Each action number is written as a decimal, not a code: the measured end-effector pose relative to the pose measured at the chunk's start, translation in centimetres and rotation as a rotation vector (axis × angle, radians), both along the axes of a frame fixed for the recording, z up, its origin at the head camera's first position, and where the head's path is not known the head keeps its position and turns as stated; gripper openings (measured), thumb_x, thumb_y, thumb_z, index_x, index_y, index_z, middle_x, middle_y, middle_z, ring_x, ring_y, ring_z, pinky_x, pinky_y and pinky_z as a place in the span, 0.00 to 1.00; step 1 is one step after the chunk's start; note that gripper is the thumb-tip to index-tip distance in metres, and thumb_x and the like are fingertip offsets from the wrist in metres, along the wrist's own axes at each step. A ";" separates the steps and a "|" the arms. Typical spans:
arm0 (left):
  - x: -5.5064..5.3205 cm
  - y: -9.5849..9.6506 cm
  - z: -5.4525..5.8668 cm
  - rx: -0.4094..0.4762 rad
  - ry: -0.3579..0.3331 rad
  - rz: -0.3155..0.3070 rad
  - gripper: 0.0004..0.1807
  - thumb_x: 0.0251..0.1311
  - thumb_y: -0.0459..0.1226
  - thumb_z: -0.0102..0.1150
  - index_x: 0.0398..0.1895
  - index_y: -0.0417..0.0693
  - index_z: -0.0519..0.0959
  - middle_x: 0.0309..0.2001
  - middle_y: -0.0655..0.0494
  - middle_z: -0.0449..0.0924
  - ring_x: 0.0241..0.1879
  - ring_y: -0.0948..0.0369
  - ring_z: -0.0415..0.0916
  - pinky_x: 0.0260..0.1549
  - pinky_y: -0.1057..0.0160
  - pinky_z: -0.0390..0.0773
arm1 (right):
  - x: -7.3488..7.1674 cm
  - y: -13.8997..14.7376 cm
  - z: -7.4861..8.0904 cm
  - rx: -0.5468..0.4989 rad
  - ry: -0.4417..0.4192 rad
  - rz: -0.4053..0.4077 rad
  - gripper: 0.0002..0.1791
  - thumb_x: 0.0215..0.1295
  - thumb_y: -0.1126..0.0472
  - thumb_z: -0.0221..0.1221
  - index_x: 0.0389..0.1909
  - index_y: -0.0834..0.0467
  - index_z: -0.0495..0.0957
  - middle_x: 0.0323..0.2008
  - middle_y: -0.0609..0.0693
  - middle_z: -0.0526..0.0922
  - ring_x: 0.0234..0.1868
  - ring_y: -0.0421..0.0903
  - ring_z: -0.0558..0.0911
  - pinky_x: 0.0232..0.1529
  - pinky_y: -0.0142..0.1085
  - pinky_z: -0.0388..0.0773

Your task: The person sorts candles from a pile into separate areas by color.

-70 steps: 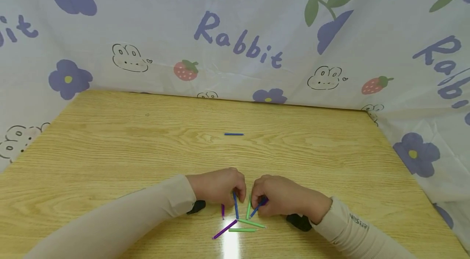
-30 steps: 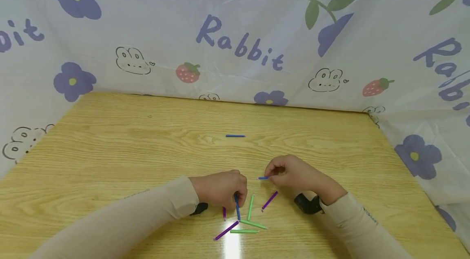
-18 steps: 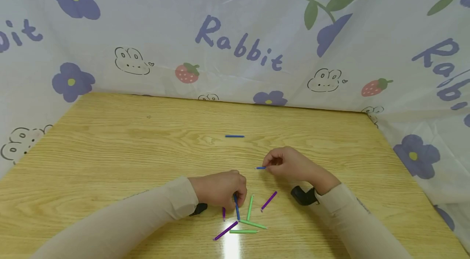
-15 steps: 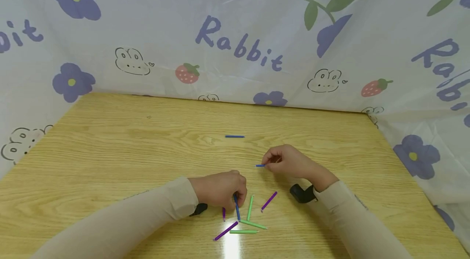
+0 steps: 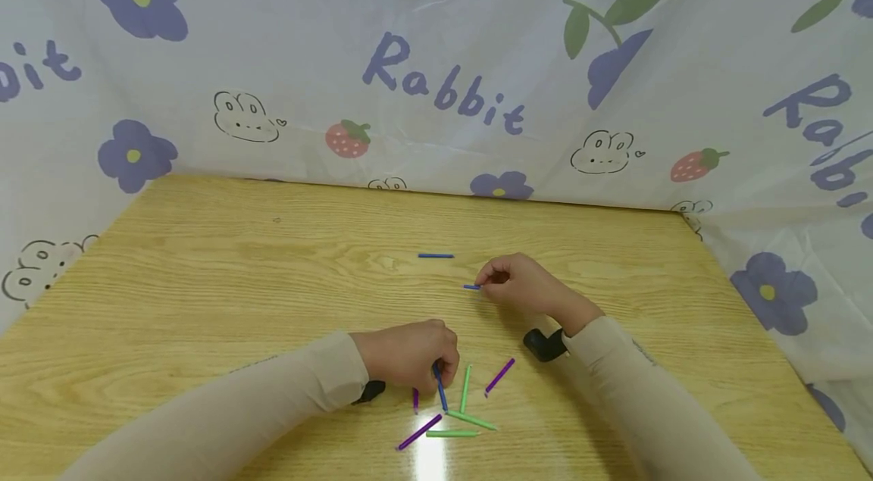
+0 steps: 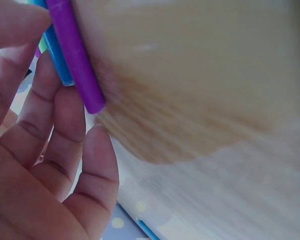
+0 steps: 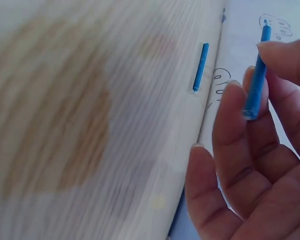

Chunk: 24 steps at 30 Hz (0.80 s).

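In the head view my left hand (image 5: 412,352) is low over the table, pinching a blue crayon (image 5: 440,388) whose lower end sticks out below the fingers. A purple crayon (image 6: 77,55) lies beside it, partly hidden under that hand in the head view. My right hand (image 5: 521,285) is raised farther up the table. Its thumb and fingertips pinch another blue crayon (image 7: 258,75), with one end pointing left in the head view. Just beyond that hand, a third blue crayon (image 5: 436,256) lies crosswise on the wood.
Near the front lie green crayons, one upright (image 5: 466,388), one slanted (image 5: 470,420) and one level (image 5: 453,433). A purple crayon (image 5: 419,432) lies left of them, another purple crayon (image 5: 500,377) right. A printed cloth (image 5: 436,49) borders the wooden table (image 5: 273,269).
My right hand has picked up a blue crayon from beside the purple one and carried it away up the table, then slightly left. The left hand has stayed in place.
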<state>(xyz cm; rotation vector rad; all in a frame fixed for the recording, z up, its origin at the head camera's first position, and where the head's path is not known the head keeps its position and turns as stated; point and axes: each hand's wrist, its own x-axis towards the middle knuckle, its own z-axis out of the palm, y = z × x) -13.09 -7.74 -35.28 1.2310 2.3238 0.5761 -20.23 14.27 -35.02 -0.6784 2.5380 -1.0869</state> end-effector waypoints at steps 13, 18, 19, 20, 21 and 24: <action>0.1 0.2 0.0 -0.014 -0.055 0.035 0.13 0.43 0.24 0.66 0.21 0.53 0.80 0.27 0.69 0.69 0.33 0.69 0.61 0.34 0.73 0.66 | -1.8 -1.7 -0.1 -0.009 -0.024 -0.065 0.08 0.66 0.64 0.59 0.42 0.61 0.83 0.40 0.52 0.84 0.38 0.43 0.79 0.43 0.38 0.76; -0.1 0.2 0.0 -0.006 -0.034 0.012 0.13 0.42 0.24 0.65 0.21 0.53 0.80 0.26 0.69 0.69 0.32 0.69 0.61 0.35 0.73 0.65 | -2.5 -2.4 -0.2 0.002 -0.029 -0.073 0.08 0.67 0.63 0.59 0.43 0.60 0.83 0.42 0.52 0.84 0.42 0.45 0.80 0.47 0.40 0.76; -0.1 0.2 0.0 -0.005 -0.030 0.007 0.13 0.42 0.24 0.65 0.21 0.53 0.80 0.26 0.69 0.69 0.32 0.69 0.61 0.35 0.73 0.65 | -2.7 -2.6 -0.2 0.005 -0.030 -0.075 0.08 0.67 0.63 0.59 0.43 0.59 0.83 0.42 0.52 0.84 0.43 0.46 0.80 0.47 0.40 0.76; -0.1 0.2 0.0 -0.003 -0.025 0.000 0.13 0.42 0.24 0.65 0.21 0.53 0.80 0.26 0.69 0.69 0.32 0.69 0.61 0.35 0.73 0.65 | -2.8 -2.8 -0.2 0.010 -0.028 -0.074 0.09 0.67 0.63 0.59 0.44 0.60 0.83 0.42 0.52 0.84 0.44 0.46 0.80 0.48 0.40 0.76; -0.1 0.2 0.0 -0.002 -0.025 -0.003 0.13 0.42 0.24 0.65 0.21 0.53 0.80 0.26 0.69 0.69 0.32 0.69 0.62 0.35 0.73 0.65 | -3.0 -2.9 -0.3 0.012 -0.029 -0.075 0.09 0.67 0.63 0.59 0.44 0.60 0.83 0.43 0.52 0.84 0.45 0.47 0.80 0.48 0.41 0.76; -0.2 0.1 0.0 -0.004 -0.027 -0.002 0.12 0.42 0.24 0.65 0.21 0.53 0.80 0.26 0.69 0.69 0.32 0.69 0.62 0.35 0.73 0.65 | -3.3 -3.4 -0.4 0.029 -0.037 -0.083 0.10 0.67 0.63 0.59 0.45 0.60 0.83 0.44 0.53 0.83 0.46 0.47 0.79 0.49 0.41 0.75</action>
